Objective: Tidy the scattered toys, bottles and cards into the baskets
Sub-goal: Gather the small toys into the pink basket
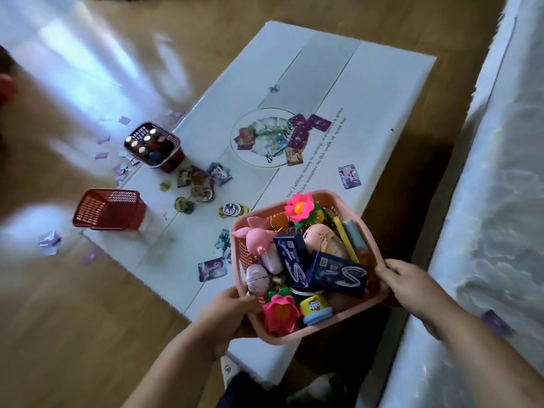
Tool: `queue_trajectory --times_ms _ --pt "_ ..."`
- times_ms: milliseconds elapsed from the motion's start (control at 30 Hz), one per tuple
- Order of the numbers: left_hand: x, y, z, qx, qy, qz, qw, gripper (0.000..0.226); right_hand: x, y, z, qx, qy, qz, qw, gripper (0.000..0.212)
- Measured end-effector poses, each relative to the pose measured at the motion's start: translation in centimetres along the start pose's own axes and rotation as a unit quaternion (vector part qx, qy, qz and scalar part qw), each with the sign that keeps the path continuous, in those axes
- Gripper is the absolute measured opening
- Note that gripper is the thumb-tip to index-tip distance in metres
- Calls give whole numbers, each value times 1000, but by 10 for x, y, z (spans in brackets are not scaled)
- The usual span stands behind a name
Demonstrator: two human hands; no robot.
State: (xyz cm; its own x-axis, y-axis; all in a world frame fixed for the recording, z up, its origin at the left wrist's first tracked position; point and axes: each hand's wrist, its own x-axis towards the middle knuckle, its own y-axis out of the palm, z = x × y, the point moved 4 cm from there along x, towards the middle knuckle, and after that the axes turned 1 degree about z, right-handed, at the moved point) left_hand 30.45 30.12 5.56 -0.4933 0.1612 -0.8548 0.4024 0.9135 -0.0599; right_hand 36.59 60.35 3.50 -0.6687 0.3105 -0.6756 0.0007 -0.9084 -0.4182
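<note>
Plastic mesh forms the pink basket (294, 338), held over the table's (368, 83) near edge and crammed with blue boxes (338, 273), flower toys (298, 209) and a yellow tub (315, 307). The left grip (232, 307) clasps its near-left rim and the right grip (409, 281) its right rim. A maroon basket (173, 160) holds capped bottles (144, 142). A red basket (109, 209) lies tipped, its inside unclear. Blurred cards (297, 134) litter the cloth.

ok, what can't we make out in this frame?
All in the head view:
- Floor of pink basket: buried under toys.
- Fingers of left hand: mostly behind the basket.
- Contents of red basket, if any: motion blur.
- Labels on bottles: too small.
- Faces of floor cards: blurred.
- Red thing: cut off by the left edge and blurred.
</note>
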Motion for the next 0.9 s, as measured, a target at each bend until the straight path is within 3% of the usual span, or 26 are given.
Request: queue_trajectory --times_ms 267,533,700,900 --pt "24 -98 6 -25 1 -4 1000 25 24 79 82 -85 10 72 994 18" --pt "57 -219 -16 8 -11 64 998 24 41 176 143 -48 86 40 994 13" --pt "75 -291 -26 54 -22 77 995 29 39 237 173 -7 129 90 988 21" --pt "83 -353 -21 47 -41 64 996 30 45 291 208 -7 116 129 985 23"
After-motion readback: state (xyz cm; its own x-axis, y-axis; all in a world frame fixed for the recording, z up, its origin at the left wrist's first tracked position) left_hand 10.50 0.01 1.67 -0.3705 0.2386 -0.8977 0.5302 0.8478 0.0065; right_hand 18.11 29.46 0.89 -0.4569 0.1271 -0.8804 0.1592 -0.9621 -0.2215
